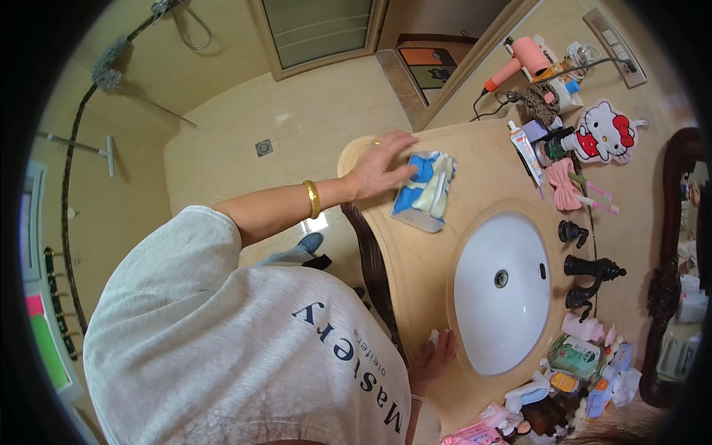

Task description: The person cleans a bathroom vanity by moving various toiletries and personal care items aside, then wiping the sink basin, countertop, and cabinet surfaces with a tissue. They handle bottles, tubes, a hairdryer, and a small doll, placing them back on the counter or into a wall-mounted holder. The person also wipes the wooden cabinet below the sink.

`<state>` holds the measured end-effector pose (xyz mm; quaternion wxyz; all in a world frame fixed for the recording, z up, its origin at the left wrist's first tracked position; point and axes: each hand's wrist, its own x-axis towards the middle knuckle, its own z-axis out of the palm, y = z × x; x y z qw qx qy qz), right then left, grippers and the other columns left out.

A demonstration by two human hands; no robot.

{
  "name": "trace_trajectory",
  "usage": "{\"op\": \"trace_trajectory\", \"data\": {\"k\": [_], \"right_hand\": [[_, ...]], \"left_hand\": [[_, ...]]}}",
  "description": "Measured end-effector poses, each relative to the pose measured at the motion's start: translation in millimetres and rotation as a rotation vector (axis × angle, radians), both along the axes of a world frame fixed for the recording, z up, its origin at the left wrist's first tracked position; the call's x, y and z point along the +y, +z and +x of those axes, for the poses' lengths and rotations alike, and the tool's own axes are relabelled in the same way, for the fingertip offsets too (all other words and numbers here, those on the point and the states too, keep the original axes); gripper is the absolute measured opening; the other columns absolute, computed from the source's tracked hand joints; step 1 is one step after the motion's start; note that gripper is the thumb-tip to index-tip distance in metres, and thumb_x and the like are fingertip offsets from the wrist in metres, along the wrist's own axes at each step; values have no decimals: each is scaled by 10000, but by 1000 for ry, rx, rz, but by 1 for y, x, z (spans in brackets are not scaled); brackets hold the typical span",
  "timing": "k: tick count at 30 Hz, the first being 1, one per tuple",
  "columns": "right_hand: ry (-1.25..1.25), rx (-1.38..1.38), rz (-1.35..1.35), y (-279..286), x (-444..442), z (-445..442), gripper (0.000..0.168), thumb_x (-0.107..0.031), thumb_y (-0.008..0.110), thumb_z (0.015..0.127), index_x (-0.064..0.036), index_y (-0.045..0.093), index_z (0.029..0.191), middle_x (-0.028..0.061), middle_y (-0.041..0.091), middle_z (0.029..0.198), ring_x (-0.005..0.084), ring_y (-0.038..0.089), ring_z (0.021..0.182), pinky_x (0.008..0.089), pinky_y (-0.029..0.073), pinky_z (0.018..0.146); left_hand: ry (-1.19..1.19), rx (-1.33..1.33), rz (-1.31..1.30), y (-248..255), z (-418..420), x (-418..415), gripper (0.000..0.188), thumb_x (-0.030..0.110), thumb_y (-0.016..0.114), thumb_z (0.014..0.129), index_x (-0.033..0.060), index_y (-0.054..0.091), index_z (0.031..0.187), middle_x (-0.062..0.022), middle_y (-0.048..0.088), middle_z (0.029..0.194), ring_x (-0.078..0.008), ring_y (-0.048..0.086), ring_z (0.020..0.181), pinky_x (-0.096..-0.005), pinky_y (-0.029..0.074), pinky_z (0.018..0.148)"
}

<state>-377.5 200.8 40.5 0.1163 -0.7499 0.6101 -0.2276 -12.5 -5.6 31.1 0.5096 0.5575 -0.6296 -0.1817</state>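
My left hand (384, 167), with a gold bangle at its wrist, is over the left end of the marble counter (478, 167). Its fingers are spread, and the thumb reaches the edge of a blue and white soft plastic pack (425, 192), perhaps tissues or wipes. Whether the thumb presses on the pack I cannot tell. Down by the near rim of the white oval washbasin (500, 322), my right hand (436, 359) rests low over the counter. A small crumpled white piece, like tissue (434, 336), shows at its fingers; the palm is hidden.
Behind the basin stands a black faucet (592, 268) with two handles. A toothpaste tube (525, 153), a pink bow-shaped holder (563, 184) and a pink hair dryer (528, 58) crowd the left back. Bottles, including a green one (575, 356), and a pink packet (475, 435) fill the right end.
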Motion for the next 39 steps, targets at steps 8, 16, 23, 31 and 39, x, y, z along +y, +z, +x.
{"op": "trace_trajectory", "data": {"k": [8,16,23,31,39], "right_hand": [[-112,73,32,10,-20,75,358,-75,472,916,27,477,1259,205,410,1355,366,367,1261,446,290,1046],[-180,82,16,17,-89,164,383,-42,465,895,58,437,1264,230,386,1354,387,351,1259,443,294,1044],[-196,-76,-44,-3,-190,187,363,-6,460,872,77,446,1225,248,376,1339,394,369,1229,427,317,1031],[310,-101,-385,-32,-263,259,253,4,486,826,50,567,1062,223,546,1172,381,488,1114,439,382,973],[472,-336,-203,12,-202,254,256,-1,508,852,11,601,1089,159,568,1168,308,513,1107,365,420,945]], "left_hand": [[-344,15,78,0,6,-44,233,150,602,785,28,591,983,-133,569,976,-315,526,977,-380,433,864],[-261,656,83,11,81,-28,157,82,484,918,26,565,1041,-5,578,990,-90,512,903,-254,450,799],[29,733,129,-4,155,21,135,111,522,929,44,566,1037,14,578,957,-64,504,866,-208,423,795],[203,759,56,5,152,43,106,125,537,924,48,568,990,35,560,877,-38,479,800,-194,404,723],[300,780,-51,22,146,47,92,146,556,923,68,577,966,41,574,872,-42,496,792,-192,398,715]]}}
